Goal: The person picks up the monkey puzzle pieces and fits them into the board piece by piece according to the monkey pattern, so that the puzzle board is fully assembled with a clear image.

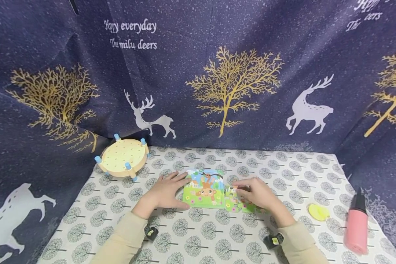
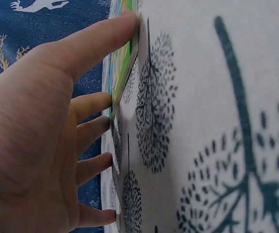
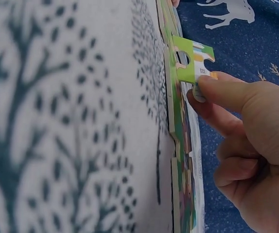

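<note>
A square picture board [image 1: 198, 200] with a hanging monkey on it lies on the patterned cloth. My left hand [image 1: 166, 191] has its fingers spread at the board's left side. In the left wrist view the thumb [image 2: 110, 40] touches the board's near edge. To the right of the board, my right hand [image 1: 259, 192] pinches a green and white jigsaw piece [image 3: 188, 60] between thumb and forefinger. That piece is held tilted above other jigsaw pieces [image 1: 232, 206], which lie against the board's right edge. The right hand partly hides them.
A round wooden pegboard [image 1: 123, 157] with blue-tipped legs stands at the back left. On the right are a small yellow object [image 1: 318, 212] and a pink bottle [image 1: 356, 229] with a black top. A dark blue curtain [image 1: 184, 73] hangs behind the table.
</note>
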Tool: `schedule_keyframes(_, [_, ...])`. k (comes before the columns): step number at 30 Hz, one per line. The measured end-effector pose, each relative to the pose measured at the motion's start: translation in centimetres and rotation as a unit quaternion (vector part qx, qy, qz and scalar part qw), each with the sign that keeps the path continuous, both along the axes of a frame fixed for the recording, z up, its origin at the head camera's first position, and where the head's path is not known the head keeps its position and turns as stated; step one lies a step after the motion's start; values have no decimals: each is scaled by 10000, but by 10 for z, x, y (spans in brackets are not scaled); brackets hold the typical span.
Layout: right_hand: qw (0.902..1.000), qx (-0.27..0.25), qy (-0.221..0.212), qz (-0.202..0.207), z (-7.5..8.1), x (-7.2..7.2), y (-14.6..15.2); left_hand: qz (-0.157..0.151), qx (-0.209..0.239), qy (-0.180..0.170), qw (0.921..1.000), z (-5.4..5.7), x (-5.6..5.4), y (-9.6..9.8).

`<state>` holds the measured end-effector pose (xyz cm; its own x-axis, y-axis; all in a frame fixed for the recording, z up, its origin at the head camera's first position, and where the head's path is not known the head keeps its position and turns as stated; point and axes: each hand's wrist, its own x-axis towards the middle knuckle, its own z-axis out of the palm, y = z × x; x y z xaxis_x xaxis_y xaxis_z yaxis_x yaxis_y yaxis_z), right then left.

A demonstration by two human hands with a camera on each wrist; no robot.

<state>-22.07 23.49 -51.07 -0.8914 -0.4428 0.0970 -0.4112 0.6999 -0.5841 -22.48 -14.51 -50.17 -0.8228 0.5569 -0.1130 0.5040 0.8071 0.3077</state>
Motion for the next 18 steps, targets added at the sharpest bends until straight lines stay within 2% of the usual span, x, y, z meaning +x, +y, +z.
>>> schedule_keyframes(3, [9999, -89, -89, 16, 1, 1, 1, -4, -29, 12, 10000, 1, 1, 0])
schedule_keyframes(10, [9940, -814, -622, -381, 5, 3, -4, -16, -143, -1, 9999, -3, -2, 0])
schedule_keyframes(13, [9917, -1027, -666, -389, 8, 2, -13, -18, -161, 38, 9999, -5, -2, -1])
schedule_keyframes(18, [9921, -1051, -607, -330, 6, -1, -34, -70, -116, 129, 9998, -4, -2, -1])
